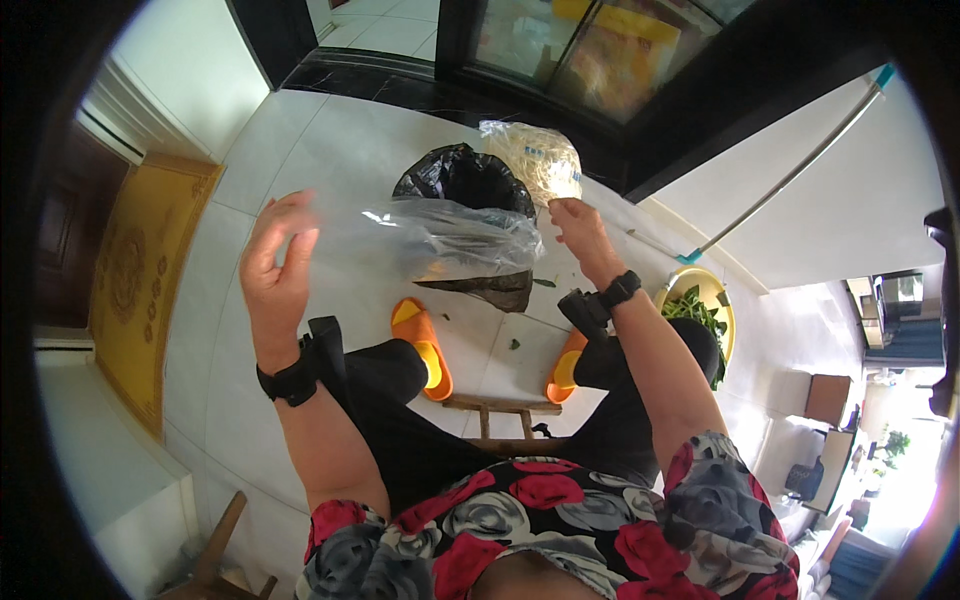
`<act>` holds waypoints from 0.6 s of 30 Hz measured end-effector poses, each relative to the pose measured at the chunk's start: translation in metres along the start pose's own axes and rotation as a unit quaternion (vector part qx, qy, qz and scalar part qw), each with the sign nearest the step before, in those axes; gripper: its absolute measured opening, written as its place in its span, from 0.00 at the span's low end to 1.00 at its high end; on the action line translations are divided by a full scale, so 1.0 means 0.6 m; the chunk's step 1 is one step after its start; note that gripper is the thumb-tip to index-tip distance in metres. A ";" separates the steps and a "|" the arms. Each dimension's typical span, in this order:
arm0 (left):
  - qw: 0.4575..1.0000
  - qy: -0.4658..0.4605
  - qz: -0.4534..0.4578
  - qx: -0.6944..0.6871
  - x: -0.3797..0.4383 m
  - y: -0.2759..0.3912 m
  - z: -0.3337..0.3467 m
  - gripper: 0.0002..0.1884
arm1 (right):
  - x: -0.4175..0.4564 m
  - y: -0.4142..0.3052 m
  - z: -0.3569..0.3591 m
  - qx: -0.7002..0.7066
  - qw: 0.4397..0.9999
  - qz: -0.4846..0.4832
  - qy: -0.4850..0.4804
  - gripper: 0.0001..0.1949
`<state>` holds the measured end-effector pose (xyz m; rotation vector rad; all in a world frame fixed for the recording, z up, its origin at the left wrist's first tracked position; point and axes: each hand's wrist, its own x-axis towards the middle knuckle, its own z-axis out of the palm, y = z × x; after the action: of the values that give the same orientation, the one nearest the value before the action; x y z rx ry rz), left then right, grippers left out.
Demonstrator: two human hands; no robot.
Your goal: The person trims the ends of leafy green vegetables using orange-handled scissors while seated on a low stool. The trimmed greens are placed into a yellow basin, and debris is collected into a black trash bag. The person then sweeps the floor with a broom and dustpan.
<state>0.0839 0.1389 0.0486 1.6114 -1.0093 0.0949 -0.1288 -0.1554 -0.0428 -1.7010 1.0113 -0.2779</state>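
A clear plastic bag [480, 240] stretches sideways between my hands, above a black plastic bag [461, 176] with its mouth open. My left hand [281, 244] is at the clear bag's blurred left end, thumb and fingers apart, with no grip visible. My right hand [581, 229] is just past its right end, fingers bent and close together; whether they pinch the film cannot be told. Behind, by the door frame, a clear bag of pale, thin strands [544, 161] touches the black bag. Both wrists wear black straps with devices.
A yellow basin [731, 330] of green leaves stands at the right, beside a long-handled cleaning tool [780, 180]. Leaf scraps [514, 344] lie on the tiles near the orange slippers [431, 352]. A yellow mat [131, 285] lies at the left, a wooden stool [502, 405] below me.
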 end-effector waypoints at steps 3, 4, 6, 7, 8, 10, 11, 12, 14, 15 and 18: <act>0.998 0.039 -0.032 -0.032 -0.001 -0.006 -0.005 0.04 | 0.018 0.058 0.006 0.079 0.992 0.092 -0.028 0.19; 0.997 0.051 -0.043 -0.030 -0.001 -0.010 -0.009 0.04 | 0.020 0.074 0.009 0.134 0.982 0.122 -0.055 0.19; 0.996 0.067 -0.062 -0.021 -0.002 -0.019 -0.015 0.04 | 0.017 0.107 0.017 0.133 0.982 0.072 -0.110 0.22; 0.995 0.072 -0.070 -0.014 -0.003 -0.023 -0.015 0.04 | 0.014 0.121 0.019 0.079 0.989 -0.010 -0.126 0.24; 0.994 0.077 -0.078 -0.008 -0.002 -0.027 -0.014 0.04 | 0.021 0.132 0.023 0.171 0.969 0.092 -0.152 0.25; 0.994 0.091 -0.067 -0.006 -0.002 -0.031 -0.019 0.04 | 0.010 0.105 0.045 0.289 0.920 0.189 -0.184 0.25; 0.993 0.098 -0.062 -0.003 -0.003 -0.032 -0.025 0.04 | 0.008 0.091 0.049 0.292 0.920 0.171 -0.199 0.24; 0.992 0.106 -0.066 -0.001 -0.003 -0.035 -0.025 0.05 | 0.006 0.081 0.044 0.295 0.920 0.152 -0.207 0.22; 0.990 0.122 -0.075 0.006 -0.005 -0.043 -0.027 0.05 | 0.010 0.082 0.044 0.305 0.923 0.122 -0.199 0.18; 0.989 0.131 -0.073 0.015 -0.003 -0.042 -0.025 0.05 | 0.015 0.086 0.046 0.313 0.926 0.111 -0.181 0.16; 0.982 0.168 -0.076 0.043 0.001 -0.043 -0.023 0.05 | 0.031 0.095 0.048 0.371 0.916 0.090 -0.125 0.13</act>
<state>0.1069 0.1490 0.0334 1.6760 -0.6273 0.3006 -0.1267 -0.1526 -0.1096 -0.9171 0.7301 -0.2696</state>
